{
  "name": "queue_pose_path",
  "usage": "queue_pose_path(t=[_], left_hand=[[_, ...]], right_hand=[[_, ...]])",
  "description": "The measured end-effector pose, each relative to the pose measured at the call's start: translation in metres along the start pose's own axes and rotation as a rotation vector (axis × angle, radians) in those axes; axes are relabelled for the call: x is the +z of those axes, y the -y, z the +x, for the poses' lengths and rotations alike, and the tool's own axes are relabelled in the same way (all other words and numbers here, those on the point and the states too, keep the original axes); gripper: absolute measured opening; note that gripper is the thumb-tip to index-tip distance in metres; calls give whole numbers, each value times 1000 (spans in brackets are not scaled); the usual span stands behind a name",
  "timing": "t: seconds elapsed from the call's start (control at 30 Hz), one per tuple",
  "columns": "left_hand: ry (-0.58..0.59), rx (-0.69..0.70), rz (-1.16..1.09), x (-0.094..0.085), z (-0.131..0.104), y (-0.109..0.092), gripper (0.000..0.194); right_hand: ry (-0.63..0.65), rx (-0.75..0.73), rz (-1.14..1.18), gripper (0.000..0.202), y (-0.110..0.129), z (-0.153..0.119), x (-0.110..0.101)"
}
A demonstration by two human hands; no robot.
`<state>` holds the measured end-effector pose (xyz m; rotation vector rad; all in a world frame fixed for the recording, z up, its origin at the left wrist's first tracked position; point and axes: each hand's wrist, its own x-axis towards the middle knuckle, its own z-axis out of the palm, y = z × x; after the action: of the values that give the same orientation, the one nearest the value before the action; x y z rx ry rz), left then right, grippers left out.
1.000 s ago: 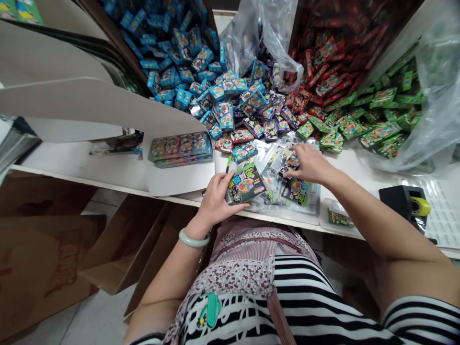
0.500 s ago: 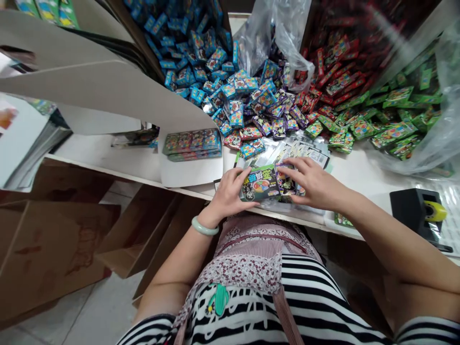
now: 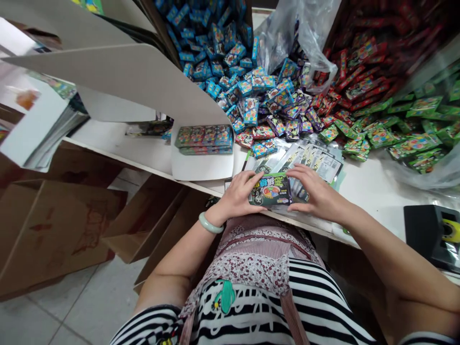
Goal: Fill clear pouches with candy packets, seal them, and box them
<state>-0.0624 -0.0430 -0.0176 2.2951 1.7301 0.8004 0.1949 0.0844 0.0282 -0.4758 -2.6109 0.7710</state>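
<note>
1. at the front edge of a white table [image 3: 373, 191], between both hands: a dark printed packet [image 3: 270, 191] with a green strip along its far edge.
2. around its left end, the left hand [image 3: 241, 195]: fingers over the far corner, thumb along the near edge, parted by about the packet's depth, with hold of it.
3. at its right end, the right hand [image 3: 316, 194]: curved in a wide c, fingertips by the far corner, thumb by the near one; hard to say whether pinching or only touching.
4. just beyond, partly under the right fingers: fanned printed sleeves [image 3: 325, 160].
5. behind these: loose blue boxes [image 3: 250, 112], red boxes [image 3: 366, 88] and green boxes [image 3: 417, 141].
6. to the left, on white board [image 3: 203, 167]: stacked small boxes [image 3: 204, 139].
7. at far right: a black tape dispenser [image 3: 422, 235].
</note>
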Motion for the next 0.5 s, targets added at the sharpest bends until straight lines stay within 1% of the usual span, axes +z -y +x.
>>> queue_pose_path(t=[0.07, 0.13, 0.2, 0.23, 0.27, 0.33, 0.4, 0.43, 0.5], left_hand=[[-43, -47, -17, 1, -1, 0, 104], [-72, -59, -43, 1, -2, -2, 103], [-77, -42, -65, 1, -2, -2, 103], [-81, -37, -69, 0, -2, -2, 103], [-87, -39, -66, -2, -3, -2, 103], [-102, -52, -46, -7, -7, -1, 104], [-97, -67, -26, -14, -13, 0, 105], [-90, -74, -22, -17, -16, 0, 106], [-77, -94, -24, -21, -23, 0, 106]], right_hand=[[-41, 42, -1, 56, 7, 2, 1], [-9, 77, 57, 44, 16, 4, 0], [83, 79, 163, 42, 20, 10, -2], [111, 90, 214, 43, 18, 16, -3], [110, 119, 241, 43, 13, 24, -4], [41, 212, 213, 40, -4, 50, -3], [-41, 279, 40, 35, -27, 86, 3], [-29, 277, -72, 32, -38, 105, 7], [105, 241, -281, 31, -55, 140, 18]])
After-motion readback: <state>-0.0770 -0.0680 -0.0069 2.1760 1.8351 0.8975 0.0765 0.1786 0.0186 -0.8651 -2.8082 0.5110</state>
